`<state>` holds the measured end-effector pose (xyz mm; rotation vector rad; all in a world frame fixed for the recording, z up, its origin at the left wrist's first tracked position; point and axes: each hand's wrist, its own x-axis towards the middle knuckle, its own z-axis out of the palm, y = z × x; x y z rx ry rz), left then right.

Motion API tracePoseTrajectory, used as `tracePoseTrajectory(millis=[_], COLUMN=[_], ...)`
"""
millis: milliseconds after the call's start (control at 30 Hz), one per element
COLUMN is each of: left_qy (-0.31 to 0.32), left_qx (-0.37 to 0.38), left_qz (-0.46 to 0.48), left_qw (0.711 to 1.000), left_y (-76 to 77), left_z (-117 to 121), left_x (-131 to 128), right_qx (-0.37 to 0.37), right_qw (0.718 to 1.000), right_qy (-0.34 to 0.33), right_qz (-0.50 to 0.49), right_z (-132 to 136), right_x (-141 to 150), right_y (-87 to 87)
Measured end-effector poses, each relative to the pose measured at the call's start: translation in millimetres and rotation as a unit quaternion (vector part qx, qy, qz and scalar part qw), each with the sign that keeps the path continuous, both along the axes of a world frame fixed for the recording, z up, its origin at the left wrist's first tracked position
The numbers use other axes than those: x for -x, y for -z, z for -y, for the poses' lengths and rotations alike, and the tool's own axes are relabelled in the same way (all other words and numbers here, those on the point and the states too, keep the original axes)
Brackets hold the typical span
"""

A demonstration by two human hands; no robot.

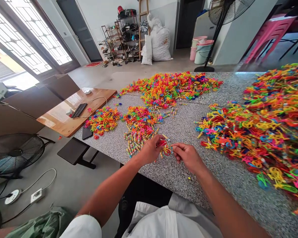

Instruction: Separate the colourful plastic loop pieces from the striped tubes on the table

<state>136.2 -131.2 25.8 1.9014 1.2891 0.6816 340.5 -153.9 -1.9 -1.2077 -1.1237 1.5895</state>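
Close handwork at the near side of the speckled desk (183, 122), both grips low and near each other just right of the printed tubes (134, 143) (landmark). Left grip (151, 152): thumb and fingers drawn in, pinching a small red piece (163, 142); exact contact partly covered by the fingers. Right grip (188, 158): fingers curled, thumb tip up near the index tip, pointing at the left; can't tell if it's closed on anything. Between them, a few loose bits incl. a red ring-shaped piece (167, 151). Step in hand, my read: fingertip work on one small piece, left steadying, right at or near it. From this pose a next move calls for light tip pressure, tips lined up, palms kept off the loose bits. Red piece sits right of the tubes, in the left grip. Around the tubes: mixed plastic pile (139, 117) touching their far side, smaller pile (105, 120) off to the left, long pile (171, 86) beyond, big heap (270, 122) well to the right. Lone yellow bead (189, 178) lies right and nearer the body than the tubes, easy to brush with the right forearm.
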Motion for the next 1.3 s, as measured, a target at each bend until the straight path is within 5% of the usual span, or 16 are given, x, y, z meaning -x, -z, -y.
tracePoseTrajectory(millis=[333, 467, 533, 600, 733, 833, 933, 1100, 1200, 1300], left_qy=[0.048, -0.030, -0.114, -0.168, -0.130, -0.089, -0.070, -0.058, -0.079, -0.158], left_qx=[0.032, 0.046, 0.019, -0.020, -0.067, -0.057, -0.061, -0.059, -0.049, -0.045], left_qz=[-0.014, 0.027, -0.035, -0.133, -0.288, -0.339, -0.369, -0.380, -0.346, -0.241], left_qw=[0.998, 0.998, 0.993, 0.977, 0.946, 0.935, 0.925, 0.921, 0.934, 0.956], left_y=[12.7, 12.7, 11.2, 11.4, 18.6, 24.5, 25.9, 22.6, 20.1, 16.2], left_z=[-5, -38, -57, -73, -87, -88, -87, -87, -88, -89], left_x=[-3, 23, 40, 53, 53, 44, 40, 44, 50, 56], right_qx=[-0.044, -0.068, -0.099, -0.104, -0.082, -0.153, -0.171, -0.156, -0.114, -0.046], right_qw=[0.992, 0.964, 0.919, 0.901, 0.959, 0.903, 0.835, 0.830, 0.878, 0.953], right_qy=[-0.009, 0.252, 0.380, 0.414, 0.226, 0.085, -0.002, -0.004, 0.057, 0.092], right_qz=[0.116, 0.041, -0.041, -0.073, 0.147, 0.393, 0.523, 0.536, 0.461, 0.284], right_z=[-4, -32, -49, -62, -72, -72, -73, -77, -74, -64], right_x=[-10, -54, -77, -85, -42, 8, 37, 42, 38, 35], right_y=[10.0, 1.7, -1.4, 0.4, 18.3, 32.2, 38.9, 40.0, 37.8, 32.9])
